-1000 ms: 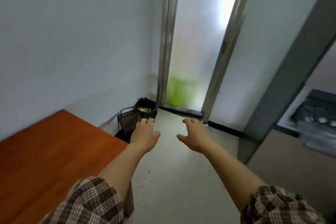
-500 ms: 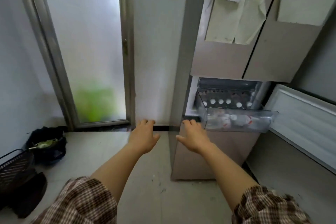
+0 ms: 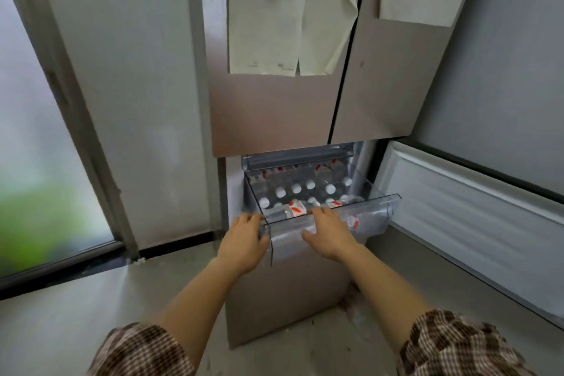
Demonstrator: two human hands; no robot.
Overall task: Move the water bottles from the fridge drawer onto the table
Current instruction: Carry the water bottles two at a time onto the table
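Lots of water bottles (image 3: 305, 189) are packed upright in the clear drawer (image 3: 378, 210), white caps up. A couple more with red labels are laid on their sides along the front. The drawer is pulled out of the lower part of the fridge (image 3: 268, 113).

The right hand (image 3: 328, 235) is draped over the drawer's front rim. Its fingers (image 3: 323, 213) are hooked over the top edge right by a lying bottle, and the thumb is pressed on the outside of the front wall. Whether a bottle is actually touched can't be told.

The left hand (image 3: 244, 241) is set at the front left corner with its fingers (image 3: 248, 218) curved round it. Whether the corner is really gripped or only brushed can't be told either.

Paper sheets (image 3: 274, 24) are stuck on the upper doors. A lower fridge door (image 3: 473, 217) is swung open to the right. A frosted glass door (image 3: 36, 162) is seen off to the left, and checked sleeves (image 3: 143, 351) at the bottom, above a grey floor (image 3: 76, 314).
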